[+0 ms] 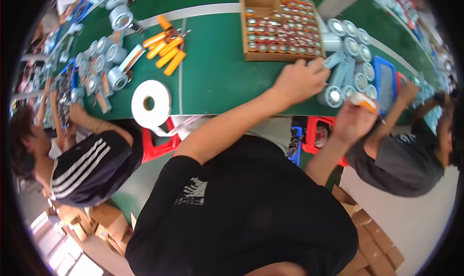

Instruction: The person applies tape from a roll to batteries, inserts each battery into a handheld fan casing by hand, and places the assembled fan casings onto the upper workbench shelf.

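Note:
My left hand [300, 84] reaches over the green table just below the battery box, its bent fingers at the end of a light-blue plastic housing [333, 59] that they seem to grip. More light-blue housings [334, 96], with round heads and long handles, are bunched beside it. Nearer my body on the right, my right hand [355, 122] is closed around an orange battery pack [368, 104] with a white part at one end. Blur hides its finer detail. The cardboard box [280, 57] holds rows of small round-topped cells with reddish wires.
On the left lie a white tape roll [140, 104], orange battery packs [166, 51] and light-blue housings [116, 53]. A blue tray [385, 85] is at right. Co-workers sit on both sides, with a striped sleeve [79, 169] at left. Red stools [157, 148] stand under the edge.

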`<state>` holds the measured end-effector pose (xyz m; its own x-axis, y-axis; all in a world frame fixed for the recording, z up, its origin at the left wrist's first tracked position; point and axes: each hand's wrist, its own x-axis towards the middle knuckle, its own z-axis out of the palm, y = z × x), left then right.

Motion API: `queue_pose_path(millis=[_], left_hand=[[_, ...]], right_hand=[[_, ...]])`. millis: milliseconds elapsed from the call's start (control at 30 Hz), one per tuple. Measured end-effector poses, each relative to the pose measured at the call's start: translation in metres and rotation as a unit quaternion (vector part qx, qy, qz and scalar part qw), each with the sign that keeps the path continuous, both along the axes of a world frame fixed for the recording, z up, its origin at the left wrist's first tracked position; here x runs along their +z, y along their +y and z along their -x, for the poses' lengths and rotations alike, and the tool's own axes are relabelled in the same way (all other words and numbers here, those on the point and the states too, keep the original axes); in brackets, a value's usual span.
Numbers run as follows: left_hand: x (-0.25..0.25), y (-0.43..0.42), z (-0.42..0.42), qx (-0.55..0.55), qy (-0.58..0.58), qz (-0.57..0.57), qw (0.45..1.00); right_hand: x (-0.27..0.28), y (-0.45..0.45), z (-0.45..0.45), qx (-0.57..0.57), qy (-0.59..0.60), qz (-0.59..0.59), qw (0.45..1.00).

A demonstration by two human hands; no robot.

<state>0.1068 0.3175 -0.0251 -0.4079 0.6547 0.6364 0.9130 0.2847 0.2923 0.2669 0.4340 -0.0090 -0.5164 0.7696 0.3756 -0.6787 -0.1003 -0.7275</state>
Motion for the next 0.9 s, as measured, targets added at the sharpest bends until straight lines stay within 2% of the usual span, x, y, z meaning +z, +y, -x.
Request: queue_pose_path(millis=[33,133,233,300,367,400,433,567,700,900], left_hand=[[0.005,-0.005,0.003,0.004,-0.018,0.033,0.999],[0.027,-0.043,0.012,-0.004,-0.02,0.03,0.999],[0.048,-0.118,0.029,-0.037,-0.019,0.128,0.991],[0.054,-0.165,0.051,-0.055,-0.016,0.166,0.984],[0.06,-0.208,0.066,-0.137,-0.047,0.272,0.951],[0.064,-0.216,0.07,-0.126,-0.046,0.279,0.951],[0.068,-0.222,0.071,-0.118,-0.053,0.287,0.949],[0.069,-0.222,0.064,-0.109,-0.085,0.295,0.945],[0.06,-0.203,0.055,-0.05,-0.017,0.277,0.96],[0.048,-0.2,0.043,-0.001,0.07,0.329,0.942]], right_hand=[[-0.002,-0.01,0.006,-0.009,-0.002,-0.012,1.0],[0.001,-0.034,0.022,-0.007,0.041,-0.007,0.999],[-0.004,-0.053,0.025,-0.006,0.034,0.045,0.998],[-0.006,-0.064,0.03,0.049,0.019,0.041,0.998],[-0.01,-0.084,0.042,0.12,0.008,0.043,0.992],[-0.015,-0.098,0.052,0.079,-0.044,-0.042,0.995],[-0.02,-0.114,0.061,0.036,-0.095,-0.128,0.987],[-0.031,-0.156,0.09,0.031,-0.097,-0.113,0.988],[-0.024,-0.16,0.1,0.098,-0.129,0.077,0.984],[-0.027,-0.17,0.101,0.077,-0.154,-0.018,0.985]])
